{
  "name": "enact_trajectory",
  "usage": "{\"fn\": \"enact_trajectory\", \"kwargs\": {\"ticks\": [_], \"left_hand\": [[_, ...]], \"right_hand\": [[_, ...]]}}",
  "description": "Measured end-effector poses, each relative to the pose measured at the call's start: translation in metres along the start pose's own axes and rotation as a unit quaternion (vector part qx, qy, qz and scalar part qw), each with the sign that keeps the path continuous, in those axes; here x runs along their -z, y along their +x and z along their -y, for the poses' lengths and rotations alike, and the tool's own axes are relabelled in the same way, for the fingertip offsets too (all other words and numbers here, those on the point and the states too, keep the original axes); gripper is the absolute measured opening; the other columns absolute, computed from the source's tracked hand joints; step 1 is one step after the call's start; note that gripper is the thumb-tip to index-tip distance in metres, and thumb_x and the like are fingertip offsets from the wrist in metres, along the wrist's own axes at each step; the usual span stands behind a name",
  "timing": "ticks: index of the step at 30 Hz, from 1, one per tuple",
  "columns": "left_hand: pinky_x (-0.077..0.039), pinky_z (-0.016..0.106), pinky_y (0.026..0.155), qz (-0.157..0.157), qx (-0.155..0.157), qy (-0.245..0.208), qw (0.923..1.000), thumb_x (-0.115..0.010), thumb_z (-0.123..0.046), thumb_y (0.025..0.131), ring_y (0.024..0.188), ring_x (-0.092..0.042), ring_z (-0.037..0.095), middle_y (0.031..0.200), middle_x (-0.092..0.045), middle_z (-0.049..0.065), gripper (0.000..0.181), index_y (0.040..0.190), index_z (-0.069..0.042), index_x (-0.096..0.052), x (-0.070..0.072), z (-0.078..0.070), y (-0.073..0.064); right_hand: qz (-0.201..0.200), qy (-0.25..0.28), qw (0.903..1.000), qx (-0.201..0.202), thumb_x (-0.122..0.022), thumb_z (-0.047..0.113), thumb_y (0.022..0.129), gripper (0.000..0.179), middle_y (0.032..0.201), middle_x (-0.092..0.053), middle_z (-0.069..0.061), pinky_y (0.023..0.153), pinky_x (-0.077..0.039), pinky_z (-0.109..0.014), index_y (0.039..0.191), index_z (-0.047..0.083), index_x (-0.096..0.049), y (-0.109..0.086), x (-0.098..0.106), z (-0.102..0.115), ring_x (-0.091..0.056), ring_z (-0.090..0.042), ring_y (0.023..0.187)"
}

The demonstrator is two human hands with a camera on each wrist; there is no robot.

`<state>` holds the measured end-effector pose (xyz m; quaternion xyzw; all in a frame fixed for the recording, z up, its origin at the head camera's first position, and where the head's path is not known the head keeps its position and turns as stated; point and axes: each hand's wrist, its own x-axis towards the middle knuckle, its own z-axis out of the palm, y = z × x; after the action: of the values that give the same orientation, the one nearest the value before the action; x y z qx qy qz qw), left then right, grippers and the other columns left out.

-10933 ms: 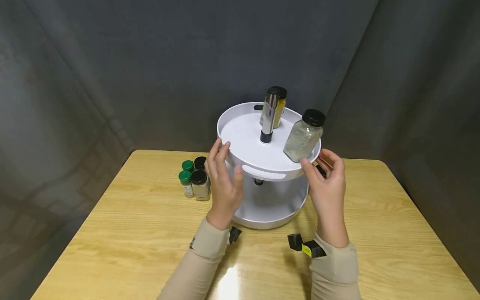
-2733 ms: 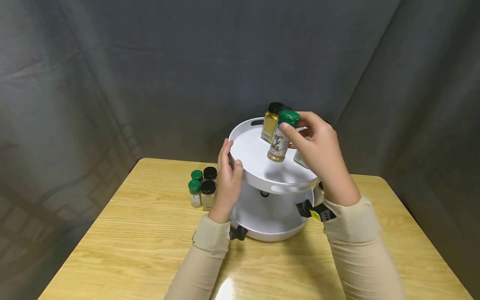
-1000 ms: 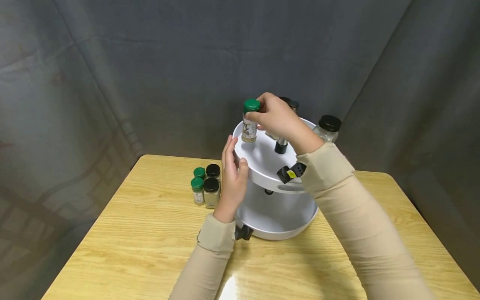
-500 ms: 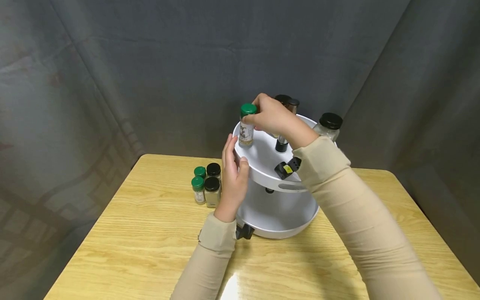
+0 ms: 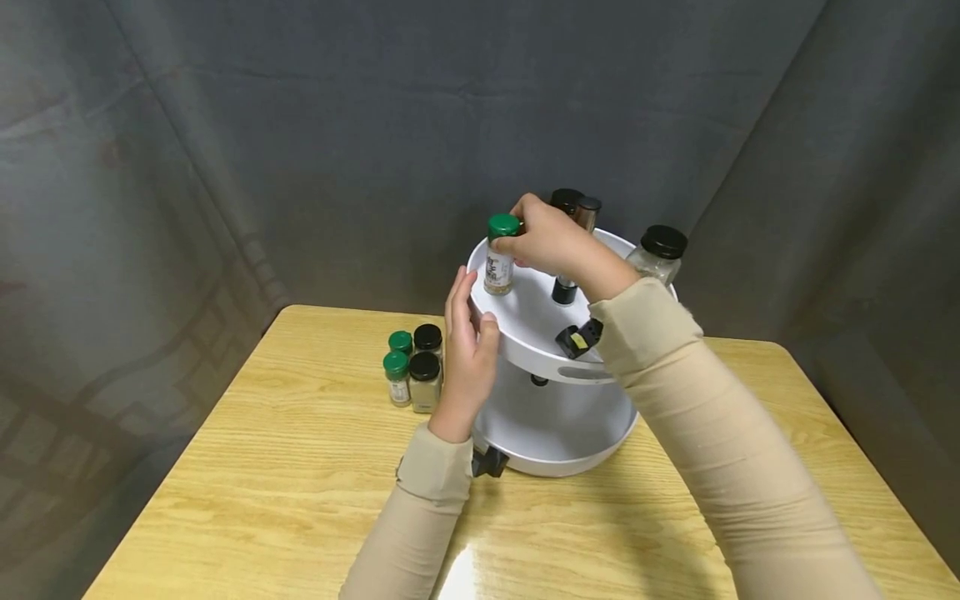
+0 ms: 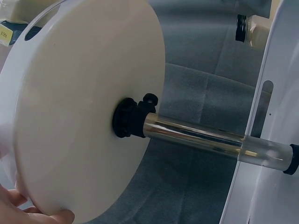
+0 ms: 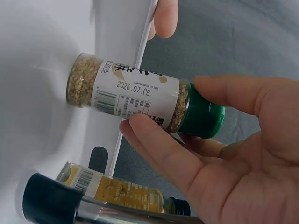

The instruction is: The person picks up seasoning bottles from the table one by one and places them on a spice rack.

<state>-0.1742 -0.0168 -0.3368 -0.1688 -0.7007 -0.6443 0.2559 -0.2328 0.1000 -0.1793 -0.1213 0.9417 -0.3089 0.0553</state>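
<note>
My right hand (image 5: 551, 237) pinches a sesame seed jar (image 5: 498, 271) near its green cap, thumb on one side and fingers on the other. The jar is upright, its base at the floor of the upper tray (image 5: 525, 321), near the left wall. In the right wrist view, pale seeds show through the jar (image 7: 84, 81) around a white label. My left hand (image 5: 468, 354) rests against the outside of the tray's left wall, fingers extended upward. In the left wrist view, its fingertips (image 6: 60, 217) touch the rim below the tray's underside (image 6: 84, 116).
The white two-tier stand has a lower tray (image 5: 555, 425) and a chrome post (image 5: 585, 218). A black-capped yellow spice jar (image 7: 126, 193) stands behind the post; a larger black-capped jar (image 5: 658, 254) is at right. Several jars (image 5: 425, 392) cluster on the wooden table (image 5: 300, 467) at left.
Since 2.7 seconds ago, my right hand has carried the sesame seed jar left and down from over the tray's middle. During the last half second it shifted slightly right. My left hand stays at the wall.
</note>
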Motion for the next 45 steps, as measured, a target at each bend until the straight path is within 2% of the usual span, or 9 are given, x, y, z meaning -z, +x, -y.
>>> {"fn": "enact_trajectory", "kwargs": {"ticks": [17, 26, 33, 41, 45], "left_hand": [[-0.022, 0.034, 0.122, -0.003, -0.007, 0.003, 1.0000, -0.042, -0.020, 0.096, 0.151, -0.024, 0.024, 0.165, -0.019, 0.016, 0.063, 0.154, 0.001, -0.031, -0.002, 0.002, 0.000], [-0.020, 0.038, 0.123, -0.002, -0.009, -0.005, 0.9999, -0.042, -0.021, 0.096, 0.151, -0.022, 0.027, 0.165, -0.018, 0.018, 0.063, 0.154, 0.001, -0.030, -0.001, 0.003, 0.000], [-0.020, 0.039, 0.123, -0.008, -0.007, 0.001, 0.9999, -0.043, -0.022, 0.097, 0.151, -0.022, 0.026, 0.165, -0.018, 0.016, 0.063, 0.154, 0.001, -0.030, 0.005, 0.004, 0.000], [-0.020, 0.038, 0.123, -0.026, -0.017, 0.005, 0.9995, -0.043, -0.020, 0.097, 0.151, -0.023, 0.026, 0.165, -0.019, 0.017, 0.062, 0.154, 0.001, -0.031, 0.011, 0.006, 0.002], [-0.020, 0.037, 0.123, -0.021, -0.015, 0.004, 0.9997, -0.042, -0.019, 0.097, 0.151, -0.022, 0.026, 0.165, -0.019, 0.016, 0.062, 0.154, 0.001, -0.031, 0.009, 0.007, 0.003]], "right_hand": [[0.012, -0.004, 0.9999, 0.010, -0.063, 0.017, 0.100, 0.050, 0.132, -0.055, -0.022, 0.094, -0.053, -0.041, 0.137, -0.005, -0.037, -0.003, 0.000, -0.001, -0.062, -0.032, 0.107], [0.027, 0.032, 0.9988, 0.025, -0.064, 0.019, 0.098, 0.066, 0.134, -0.053, -0.021, 0.091, -0.058, -0.042, 0.150, -0.004, -0.029, -0.007, 0.005, -0.002, -0.060, -0.033, 0.117], [0.047, 0.049, 0.9973, 0.029, -0.063, 0.026, 0.099, 0.074, 0.139, -0.053, -0.021, 0.093, -0.057, -0.044, 0.156, -0.001, -0.024, -0.010, 0.007, 0.003, -0.059, -0.032, 0.121], [0.040, 0.059, 0.9960, 0.054, -0.063, 0.031, 0.099, 0.073, 0.139, -0.055, -0.016, 0.092, -0.056, -0.044, 0.158, 0.009, -0.026, -0.025, 0.015, 0.009, -0.064, -0.035, 0.112], [0.005, 0.069, 0.9949, 0.073, -0.063, 0.035, 0.098, 0.071, 0.143, -0.053, -0.012, 0.097, -0.053, -0.047, 0.157, 0.015, -0.029, -0.042, 0.020, 0.003, -0.064, -0.030, 0.115]]}}
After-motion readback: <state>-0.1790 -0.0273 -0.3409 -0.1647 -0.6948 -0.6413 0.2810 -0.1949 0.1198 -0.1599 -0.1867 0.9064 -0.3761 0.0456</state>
